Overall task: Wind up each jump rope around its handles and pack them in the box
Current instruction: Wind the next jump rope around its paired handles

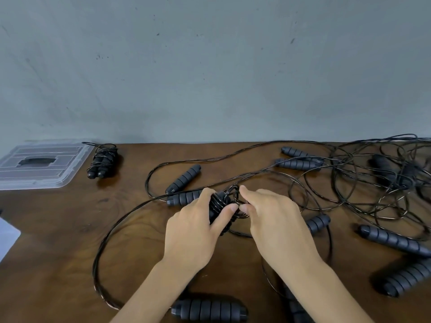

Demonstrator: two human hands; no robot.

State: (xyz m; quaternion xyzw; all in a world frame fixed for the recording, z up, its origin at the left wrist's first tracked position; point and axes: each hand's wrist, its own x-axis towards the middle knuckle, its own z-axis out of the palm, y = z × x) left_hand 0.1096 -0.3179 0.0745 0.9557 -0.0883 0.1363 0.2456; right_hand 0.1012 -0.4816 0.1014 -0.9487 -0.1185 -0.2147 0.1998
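fingers pinch the last coils tight

left hand (193, 231) fingers curl round the handle pair (218, 206), thumb pressing the wraps; right hand (268, 215) pinches a cord loop (236, 194) just beside it, at mid-table (70, 229). one wound rope (102, 160) lies near the clear box (42, 164) at far left. risk: the stiff cord may spring loose if either pinch slackens, or its trailing length could snag the loose tangle (373, 178) on the right.
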